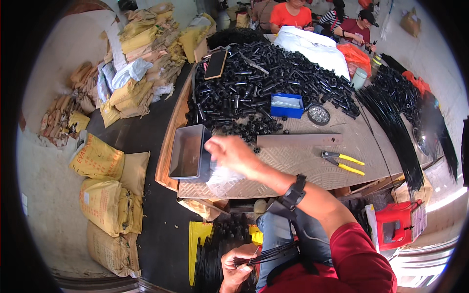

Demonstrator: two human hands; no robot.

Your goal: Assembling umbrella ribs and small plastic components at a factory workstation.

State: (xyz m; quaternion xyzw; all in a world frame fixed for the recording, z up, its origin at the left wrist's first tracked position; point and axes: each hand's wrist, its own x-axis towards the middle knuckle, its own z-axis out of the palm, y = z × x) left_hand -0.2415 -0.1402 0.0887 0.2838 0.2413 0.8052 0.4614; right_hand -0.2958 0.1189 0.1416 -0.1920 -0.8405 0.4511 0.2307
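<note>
Low in the picture, close to my lap, my left hand (237, 266) is closed round a bundle of thin black rods (273, 254). My right hand (230, 152) reaches across the table's front left part, beside a grey plastic bin (188, 154). It is above a clear plastic bag (222, 180); motion blurs its fingers, so whether they hold anything is hidden. Small black fittings (254, 128) lie just beyond that hand. A large heap of black tubular parts (239, 90) covers the far side of the table.
Yellow-handled pliers (344, 161) and a flat metal bar (299, 140) lie on the table (288, 171). Behind them are a blue box (287, 106) and a round dish (318, 115). Stacked sacks (105, 205) stand at left, a red stool (395, 224) at right. Other people (293, 17) sit opposite.
</note>
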